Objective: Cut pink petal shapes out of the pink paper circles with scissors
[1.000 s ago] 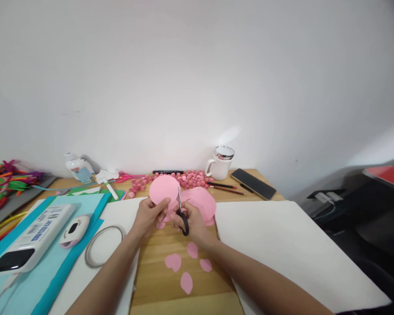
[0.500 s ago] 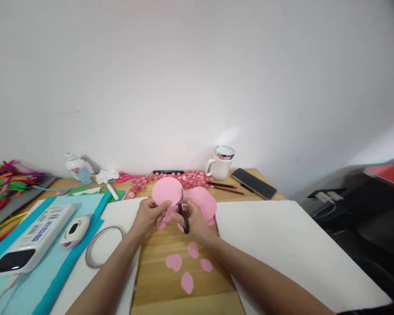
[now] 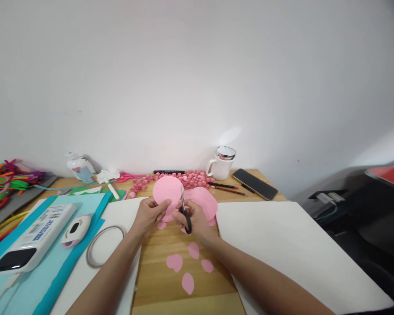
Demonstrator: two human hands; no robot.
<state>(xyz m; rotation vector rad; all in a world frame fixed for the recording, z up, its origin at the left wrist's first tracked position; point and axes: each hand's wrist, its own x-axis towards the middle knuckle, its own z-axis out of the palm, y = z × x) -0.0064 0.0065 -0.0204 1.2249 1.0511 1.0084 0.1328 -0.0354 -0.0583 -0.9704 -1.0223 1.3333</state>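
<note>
Left grip pinches the pink disc by its near edge; right grip is wrapped around scissors, blades at the disc's right edge. Disc sits up over the surface, left of the paper pile. Possible trouble: paper flexes, blades stray, cut goes ragged. Print on white device, near left; bottle label, far left: both illegible.

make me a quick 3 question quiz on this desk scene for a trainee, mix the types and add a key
1. What does the right hand hold?
2. True or false: the dark phone lies to the right of the white mug.
3. The round sheet in the left hand is: A) green B) pink C) blue

Key: 1. scissors; 2. true; 3. B
</note>
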